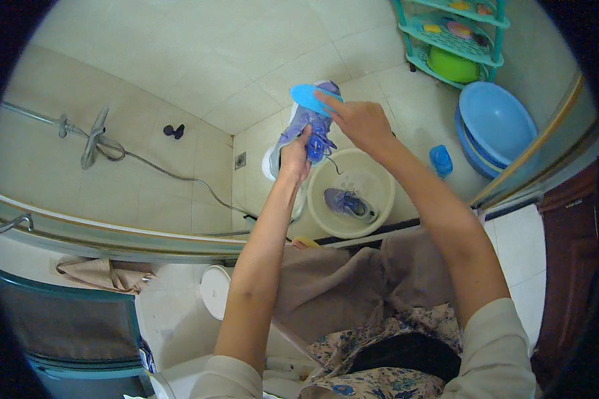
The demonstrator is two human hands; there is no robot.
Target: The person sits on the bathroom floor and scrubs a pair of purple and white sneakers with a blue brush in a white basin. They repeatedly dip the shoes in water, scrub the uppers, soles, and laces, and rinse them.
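The pale sleeves [496, 352] lie nearest the camera, above a flowered cloth [376, 382], with both bare forearms reaching past the tub [378, 174]. Just beyond the tub and to its left, the left hand [295, 159] has its fingers clamped on a purple shoe [301, 126], whose long axis slants from heel at lower left to toe at upper right. The right hand [365, 126] grips a blue brush [307, 99], which lies crosswise over the toe end; whether its underside touches, I cannot tell. The right hand is nearer that toe, the left nearer the heel. A second shoe [348, 203] lies in the tub. The tub stands on a tiled floor [402, 110]; right of it are a blue bag [440, 161] and stacked basins [499, 123], with a green shelf [469, 50] beyond, and left of it a drain [240, 159] and a shower hose [173, 175].
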